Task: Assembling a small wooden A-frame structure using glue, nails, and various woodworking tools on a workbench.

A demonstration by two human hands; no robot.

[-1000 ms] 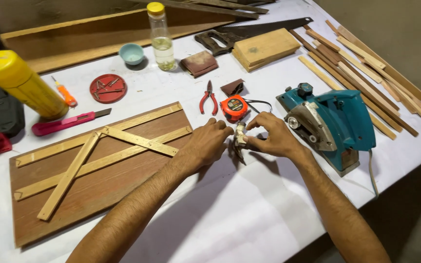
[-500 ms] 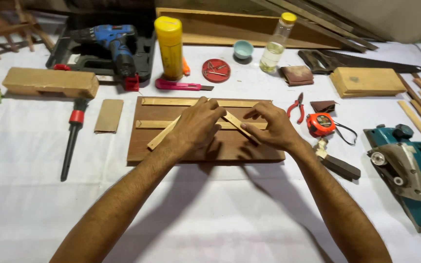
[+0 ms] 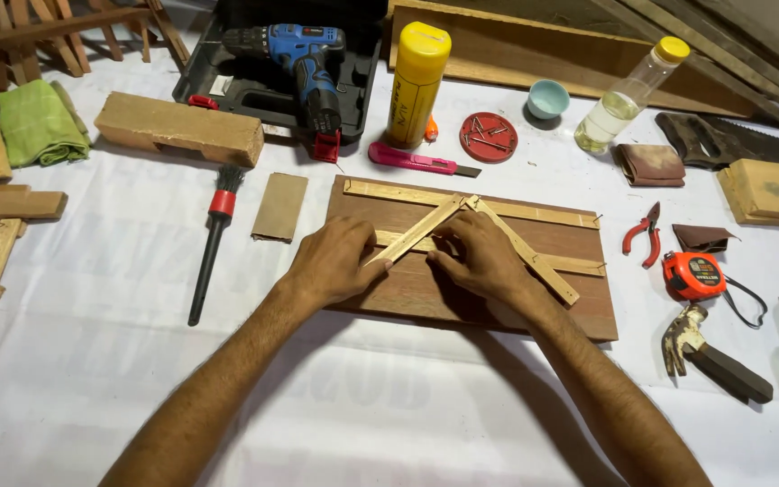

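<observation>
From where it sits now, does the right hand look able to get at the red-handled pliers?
Probably yes. The right hand rests on the wooden board among the light wood strips, and the red-handled pliers lie on the white cloth just off the board's right edge, with nothing standing between them.

Single view, from the camera worn on your head. It looks steeply down and forward over a workbench covered in white sheeting (image 3: 92, 379), with your two forearms entering from the bottom edge. The range is close: your left hand (image 3: 331, 261) and right hand (image 3: 480, 257) sit near the centre of the frame on the wooden board (image 3: 579, 311). The far edge of the field reaches the open drill case (image 3: 367, 72); the bench's right side is cut off at the frame border.
</observation>
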